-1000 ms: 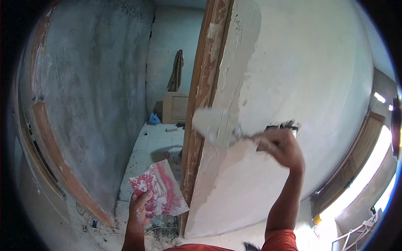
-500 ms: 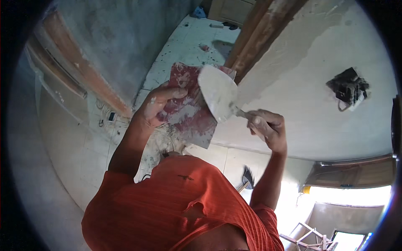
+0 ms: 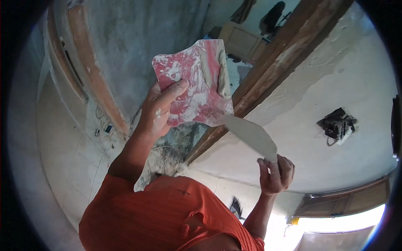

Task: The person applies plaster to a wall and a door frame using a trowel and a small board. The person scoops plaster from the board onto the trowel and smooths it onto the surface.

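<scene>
In the upper middle of the frame, the left hand (image 3: 161, 106) grips the red, filler-smeared board (image 3: 180, 67) by its left edge, thumb on the face; that hold looks best kept firm and steady, so the board does not tip under the blade. The right hand (image 3: 276, 175), right of centre and lower, is closed around the base of the broad scraper (image 3: 253, 134), its blade reaching up-left to the board's lower right corner; whether they touch I cannot tell. The ridge of filler (image 3: 225, 79) lies along the board's right side, so a low blade angle and light, even pressure should gather it cleanly, without pushing any over the edge.
</scene>
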A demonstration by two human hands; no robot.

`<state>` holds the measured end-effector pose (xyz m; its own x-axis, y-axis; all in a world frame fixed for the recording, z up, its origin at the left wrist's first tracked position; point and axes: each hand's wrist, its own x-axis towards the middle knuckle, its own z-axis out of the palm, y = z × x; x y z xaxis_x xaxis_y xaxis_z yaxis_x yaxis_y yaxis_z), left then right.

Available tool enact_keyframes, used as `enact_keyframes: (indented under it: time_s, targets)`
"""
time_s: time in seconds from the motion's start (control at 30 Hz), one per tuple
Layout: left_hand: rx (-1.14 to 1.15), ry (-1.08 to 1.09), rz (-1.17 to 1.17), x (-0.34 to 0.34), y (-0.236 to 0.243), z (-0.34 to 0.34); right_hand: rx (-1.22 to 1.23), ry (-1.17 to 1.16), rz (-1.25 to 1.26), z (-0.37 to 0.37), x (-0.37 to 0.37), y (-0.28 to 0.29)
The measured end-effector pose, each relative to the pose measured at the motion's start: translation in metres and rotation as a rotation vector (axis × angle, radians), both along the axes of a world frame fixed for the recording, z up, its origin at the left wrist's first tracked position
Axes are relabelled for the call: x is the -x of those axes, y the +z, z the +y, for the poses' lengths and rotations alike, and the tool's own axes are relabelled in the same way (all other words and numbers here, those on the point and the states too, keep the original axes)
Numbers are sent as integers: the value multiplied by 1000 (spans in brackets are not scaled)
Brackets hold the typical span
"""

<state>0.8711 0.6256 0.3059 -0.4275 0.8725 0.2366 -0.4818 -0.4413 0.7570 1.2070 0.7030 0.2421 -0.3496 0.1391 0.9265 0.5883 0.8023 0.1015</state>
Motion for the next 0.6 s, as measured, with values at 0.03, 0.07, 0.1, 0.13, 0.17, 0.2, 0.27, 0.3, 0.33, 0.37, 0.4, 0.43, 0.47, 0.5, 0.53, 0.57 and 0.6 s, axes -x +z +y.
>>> enact_keyframes:
  time_s: [0.03, 0.07, 0.1, 0.13, 0.17, 0.2, 0.27, 0.3, 0.33, 0.37, 0.4, 0.43, 0.47, 0.5, 0.53, 0.57, 0.6]
  targets:
    - [-52, 13, 14, -5, 10, -1, -104, -41, -14, 1, 11, 7]
    - [-76, 22, 47, -9, 17, 0, -147, -54, -20, 8, 17, 13]
    - [-106, -7, 53, -12, 18, 3, -198, -83, -30, 14, 19, 19]
    - [-158, -36, 123, -14, 20, 5, -226, -108, -22, 21, 21, 26]
    - [-212, -64, 193, -16, 24, 8, -270, -108, 2, 30, 21, 36]
    - [-215, -106, 308, -14, 27, 5, -316, -102, 31, 37, 21, 46]
    - [-261, -173, 355, -6, 38, 0, -383, -75, 83, 48, 24, 84]
    - [-279, -227, 389, -4, 40, -2, -425, -30, 118, 49, 21, 102]
    - [-192, -252, 376, 2, 36, -3, -453, -17, 115, 48, 18, 121]
    - [-178, -284, 401, -2, 36, -8, -545, -59, 129, 34, 5, 145]
    - [-122, -294, 413, 5, 26, -8, -539, -55, 137, 36, 5, 159]
    - [-104, -277, 458, 8, 23, -8, -539, -37, 158, 41, 7, 176]
    - [-121, -266, 350, -1, 20, -1, -513, -5, 177, 44, 2, 198]
    - [-132, -248, 251, -9, 21, 1, -598, -7, 201, 49, -1, 226]
    - [-202, -298, 234, -14, 23, 8, -432, -46, 268, 38, -14, 256]
    - [-224, -286, 223, -9, 20, 3, -218, -15, 351, 39, -15, 274]
    - [-260, -304, 234, -11, 21, 4, -297, -95, 264, 28, -23, 311]
